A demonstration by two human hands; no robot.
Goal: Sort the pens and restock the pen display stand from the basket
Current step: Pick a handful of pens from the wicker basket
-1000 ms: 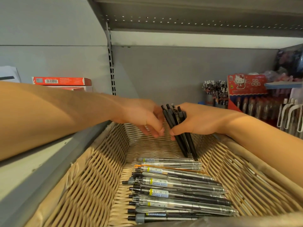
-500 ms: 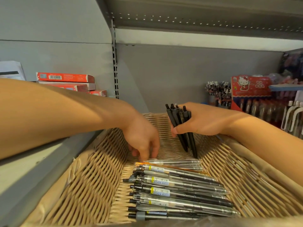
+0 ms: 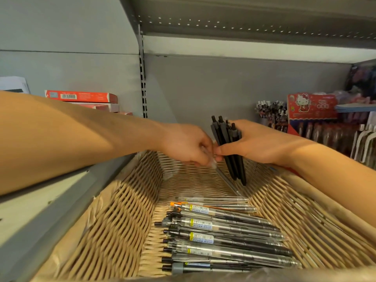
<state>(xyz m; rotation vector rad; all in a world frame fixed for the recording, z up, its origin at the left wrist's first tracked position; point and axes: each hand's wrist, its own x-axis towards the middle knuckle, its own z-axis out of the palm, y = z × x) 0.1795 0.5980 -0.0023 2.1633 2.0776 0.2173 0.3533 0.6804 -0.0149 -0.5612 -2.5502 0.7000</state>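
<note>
Gripping black pens (image 3: 227, 147) above wicker basket (image 3: 114, 216), grey shelving (image 3: 234, 84) behind.

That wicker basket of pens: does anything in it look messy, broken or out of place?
Nothing looks damaged or spilled. The loose pens lie roughly parallel on the wicker basket floor. One orange-tipped pen stands out among grey and clear ones. The right hand grips black pens; the left hand holds a clear pen.

A clear pen (image 3: 222, 177) is blurring inside the left hand (image 3: 188, 144) grip; its upper end is hiding behind fingers.
</note>
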